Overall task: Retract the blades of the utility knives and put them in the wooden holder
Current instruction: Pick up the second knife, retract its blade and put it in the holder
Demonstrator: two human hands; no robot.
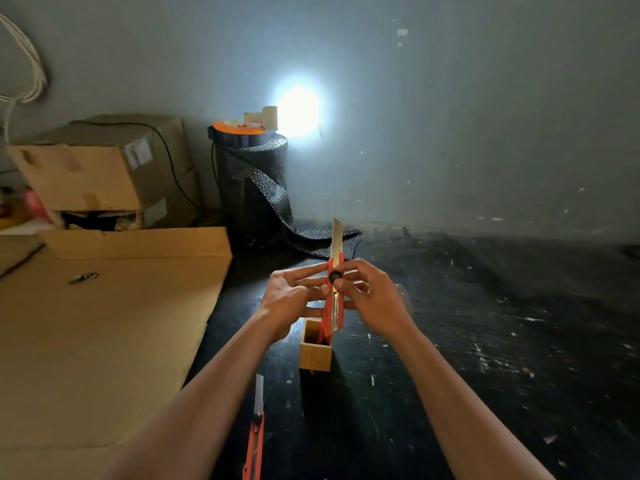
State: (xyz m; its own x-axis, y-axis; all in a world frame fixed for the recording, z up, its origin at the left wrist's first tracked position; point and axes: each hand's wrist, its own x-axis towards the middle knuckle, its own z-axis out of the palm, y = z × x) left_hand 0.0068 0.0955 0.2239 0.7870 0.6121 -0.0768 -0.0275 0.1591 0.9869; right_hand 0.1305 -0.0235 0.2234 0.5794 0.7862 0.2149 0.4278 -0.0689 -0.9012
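The red plastic utility knife [333, 292] stands upright above the square wooden holder [316, 344], its steel blade [336, 237] extended. The left hand [294, 296] grips the handle with fingers wrapped behind; the right hand [372, 296] pinches the round black slider knob [335, 276]. A second red knife [255, 434] lies on the scuffed black tabletop [485, 341], blade out.

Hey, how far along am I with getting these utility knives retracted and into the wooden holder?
Done: the wooden holder seems to hold something red already, probably one knife, though it is hard to tell. In hand: both your left hand and right hand hold a red knife, blade still extended, right fingers at its black knob. Left: retract and stow it, then the second knife on the table, blade also out.
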